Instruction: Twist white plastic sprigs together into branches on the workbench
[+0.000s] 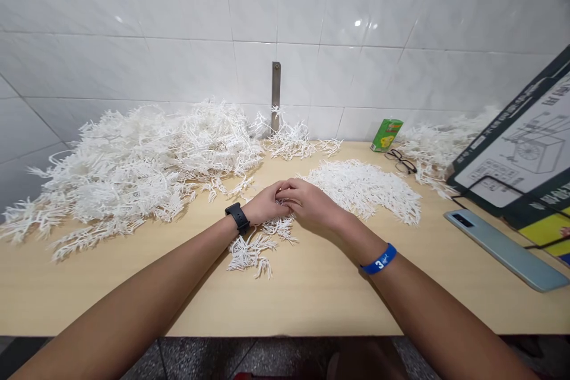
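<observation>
My left hand (266,203) and my right hand (307,202) meet at the middle of the wooden table (312,297), fingers curled together around a white plastic branch piece (279,227) that trails down beneath them. A black watch is on my left wrist, a blue band on my right. More white branch pieces (249,252) lie just below my left wrist. A big heap of white branches (133,166) fills the table's left side. A flatter pile of small white pieces (363,187) lies right behind my right hand.
A phone (505,247) lies at the right, next to a printed cardboard box (521,154). Glasses (401,160) and a small green carton (386,134) sit near the tiled wall. Another white pile (439,148) is at the back right. A metal bracket (276,92) stands on the wall.
</observation>
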### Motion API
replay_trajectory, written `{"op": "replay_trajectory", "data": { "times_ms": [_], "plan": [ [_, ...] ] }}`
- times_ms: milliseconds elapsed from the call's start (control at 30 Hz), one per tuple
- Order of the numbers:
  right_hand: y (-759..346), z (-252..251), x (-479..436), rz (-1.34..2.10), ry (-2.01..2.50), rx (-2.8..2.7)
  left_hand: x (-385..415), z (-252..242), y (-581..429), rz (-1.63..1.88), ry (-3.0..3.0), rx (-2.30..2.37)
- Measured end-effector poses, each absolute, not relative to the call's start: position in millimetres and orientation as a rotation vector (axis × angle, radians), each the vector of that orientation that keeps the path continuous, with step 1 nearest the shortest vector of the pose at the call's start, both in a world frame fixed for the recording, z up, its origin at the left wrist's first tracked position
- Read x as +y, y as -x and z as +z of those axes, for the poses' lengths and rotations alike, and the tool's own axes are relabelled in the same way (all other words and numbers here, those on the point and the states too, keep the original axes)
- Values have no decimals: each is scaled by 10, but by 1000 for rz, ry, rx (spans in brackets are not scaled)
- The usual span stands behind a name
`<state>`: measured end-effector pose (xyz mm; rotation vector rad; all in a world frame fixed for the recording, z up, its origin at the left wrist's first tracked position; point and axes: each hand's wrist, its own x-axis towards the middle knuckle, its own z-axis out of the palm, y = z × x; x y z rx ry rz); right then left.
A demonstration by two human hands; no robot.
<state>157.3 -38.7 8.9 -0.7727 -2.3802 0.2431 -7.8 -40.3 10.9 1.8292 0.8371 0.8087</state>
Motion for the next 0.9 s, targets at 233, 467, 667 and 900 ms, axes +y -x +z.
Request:
{"op": "replay_trajectory", "data": {
  "times_ms": [233,467,667,900],
  "plan": [
    [-1575,86,-405,196,913,-2314,-407,117,75,788,-1825,890],
    [-1591,128,-453,246,1073,-2052,-377,97,95,831,-1831,917],
    [-1626,106,-382,286,1165,-1966,-375,88,84,809,-1671,1025],
    [-1602,133,-410,313,1127,-1939,-367,78,46,876,-1603,1104]
  ]
}}
